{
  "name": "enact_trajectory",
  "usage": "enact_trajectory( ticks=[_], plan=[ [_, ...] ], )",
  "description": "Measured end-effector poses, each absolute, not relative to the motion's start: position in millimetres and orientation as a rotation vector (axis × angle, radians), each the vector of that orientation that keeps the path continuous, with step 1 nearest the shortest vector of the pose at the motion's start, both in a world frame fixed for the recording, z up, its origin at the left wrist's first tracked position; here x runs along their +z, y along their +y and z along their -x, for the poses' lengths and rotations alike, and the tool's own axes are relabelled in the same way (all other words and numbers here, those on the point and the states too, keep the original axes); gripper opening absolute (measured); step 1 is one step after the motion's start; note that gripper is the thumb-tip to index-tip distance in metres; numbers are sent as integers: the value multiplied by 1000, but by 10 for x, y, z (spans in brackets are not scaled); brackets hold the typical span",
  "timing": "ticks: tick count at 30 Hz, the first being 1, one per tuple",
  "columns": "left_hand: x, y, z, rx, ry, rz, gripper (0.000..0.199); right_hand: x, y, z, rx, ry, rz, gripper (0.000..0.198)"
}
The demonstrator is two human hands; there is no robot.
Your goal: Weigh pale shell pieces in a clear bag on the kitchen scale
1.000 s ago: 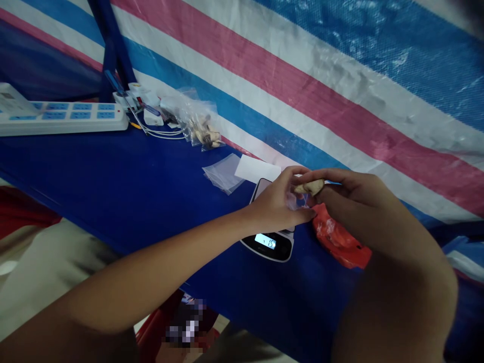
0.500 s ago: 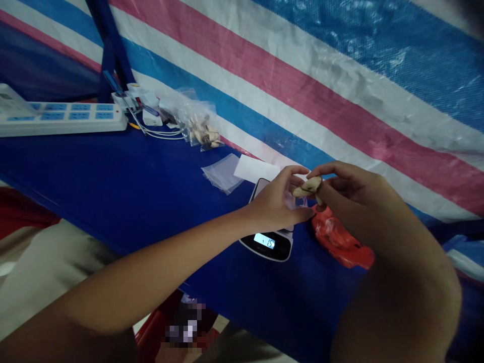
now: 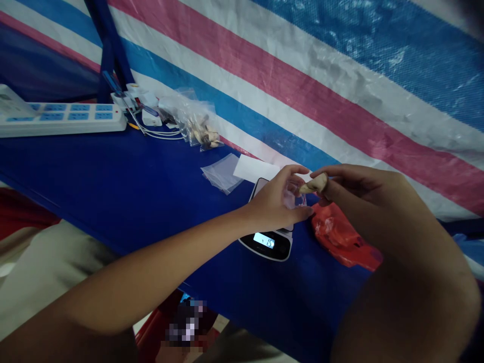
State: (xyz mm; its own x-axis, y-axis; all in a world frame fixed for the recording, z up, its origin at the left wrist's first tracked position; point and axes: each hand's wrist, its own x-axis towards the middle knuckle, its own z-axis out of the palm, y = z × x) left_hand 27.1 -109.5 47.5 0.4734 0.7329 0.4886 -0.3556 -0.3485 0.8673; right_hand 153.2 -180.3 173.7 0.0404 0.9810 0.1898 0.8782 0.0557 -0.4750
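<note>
Since half a second ago, the piece (image 3: 314, 183) is sitting a bit more to the right, turned flatter. The right hand (image 3: 355, 194) is pinching this pale piece between its fingertips, above the scale (image 3: 269, 242) and the red bag (image 3: 340, 239). The left hand (image 3: 278, 199) is holding open a small clear bag (image 3: 293, 199) over the scale, just beside the piece. Farther left, empty bags (image 3: 223, 173) and a power strip (image 3: 60, 118) are lying on the blue table (image 3: 113, 186).

The lit display of the small scale (image 3: 269, 241) reads 15.
</note>
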Motion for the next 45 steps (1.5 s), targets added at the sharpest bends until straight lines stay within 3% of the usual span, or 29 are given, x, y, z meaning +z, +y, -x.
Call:
enact_trajectory(
  ticks=[8,30,36,41,45],
  plan=[
    [545,-1118,-250,1221,318,-1541,36,1717,-1795,-1575,257,-1921,1850,23],
    [532,-1080,-188,1338,364,-1914,22,1744,-1786,-1588,397,-2006,1904,27],
    [531,-1087,-195,1276,395,-1870,27,1733,-1792,-1611,492,-1882,1956,29],
    [531,-1121,-198,1183,353,-1762,57,1749,-1823,-1605,512,-1689,1941,34],
    [540,-1142,-205,1152,238,-1715,69,1721,-1813,-1558,513,-1826,1882,31]
  ],
)
